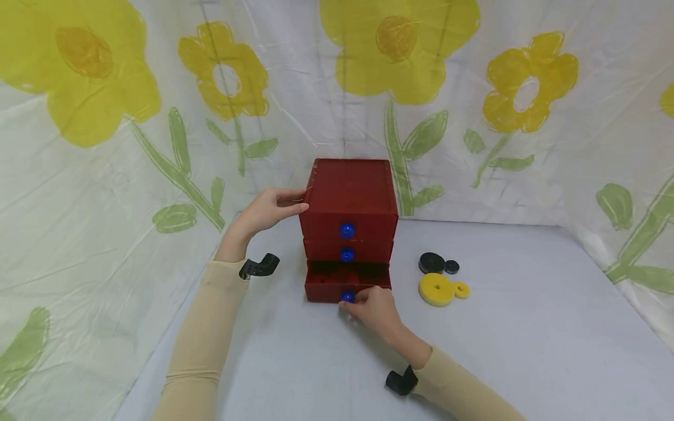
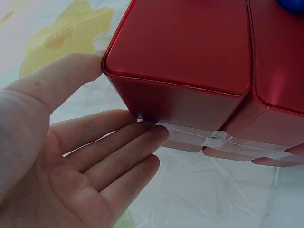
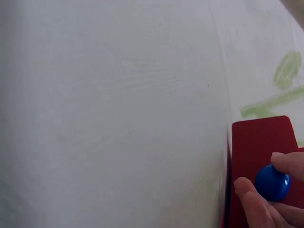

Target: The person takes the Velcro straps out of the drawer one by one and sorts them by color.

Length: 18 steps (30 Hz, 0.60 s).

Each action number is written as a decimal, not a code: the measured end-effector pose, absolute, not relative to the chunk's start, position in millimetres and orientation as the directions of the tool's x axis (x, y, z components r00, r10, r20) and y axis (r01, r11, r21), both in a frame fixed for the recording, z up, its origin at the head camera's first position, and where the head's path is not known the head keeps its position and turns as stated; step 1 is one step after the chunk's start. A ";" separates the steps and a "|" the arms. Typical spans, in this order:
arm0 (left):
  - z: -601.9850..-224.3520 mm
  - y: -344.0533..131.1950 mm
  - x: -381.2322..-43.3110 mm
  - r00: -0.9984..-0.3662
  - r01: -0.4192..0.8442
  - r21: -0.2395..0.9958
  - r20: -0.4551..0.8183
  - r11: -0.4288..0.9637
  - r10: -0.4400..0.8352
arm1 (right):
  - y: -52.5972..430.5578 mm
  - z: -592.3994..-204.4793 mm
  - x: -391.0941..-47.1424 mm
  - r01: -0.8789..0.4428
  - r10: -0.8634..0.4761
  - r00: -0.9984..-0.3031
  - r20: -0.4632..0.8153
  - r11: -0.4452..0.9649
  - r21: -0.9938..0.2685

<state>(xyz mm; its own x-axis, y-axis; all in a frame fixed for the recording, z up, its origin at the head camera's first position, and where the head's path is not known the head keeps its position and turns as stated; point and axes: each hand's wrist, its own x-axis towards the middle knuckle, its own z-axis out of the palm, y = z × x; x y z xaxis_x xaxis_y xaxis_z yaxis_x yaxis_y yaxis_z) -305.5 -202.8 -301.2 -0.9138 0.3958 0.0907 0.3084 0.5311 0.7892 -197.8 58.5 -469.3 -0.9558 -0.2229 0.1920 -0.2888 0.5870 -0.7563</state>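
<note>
A red three-drawer box stands on the table, a blue knob on the front of each drawer. Its bottom drawer is pulled partway out; the upper two are in. My left hand rests against the box's left side near the top, fingers extended. In the left wrist view, the thumb of that hand touches the front edge and the fingertips meet the side, where clear tape runs. Down at the bottom drawer, my right hand pinches the blue knob between thumb and fingers.
Right of the box lie a large black disc, a small black disc, a large yellow disc and a small yellow one. Behind the white table hangs a flower-printed curtain.
</note>
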 end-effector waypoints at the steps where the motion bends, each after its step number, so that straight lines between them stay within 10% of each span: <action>1: -301.6 -202.9 -305.9 -0.914 0.308 0.790 0.090 0.530 0.396 | 58.7 -469.4 -196.9 -0.292 -0.227 -0.955 0.193 0.587 -0.755; 18: -301.3 -202.1 -306.5 -0.917 0.290 0.797 0.073 0.530 0.393 | 61.7 -468.1 -183.0 -0.288 -0.266 -0.951 0.156 0.587 -0.757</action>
<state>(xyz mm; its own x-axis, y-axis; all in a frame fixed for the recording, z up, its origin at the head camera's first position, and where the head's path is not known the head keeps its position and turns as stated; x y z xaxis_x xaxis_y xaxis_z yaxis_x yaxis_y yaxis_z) -306.5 -202.1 -301.3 -0.9168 0.3927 0.0726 0.2903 0.5304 0.7965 -183.0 61.7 -468.1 -0.9512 -0.2660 0.1563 -0.2883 0.5865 -0.7569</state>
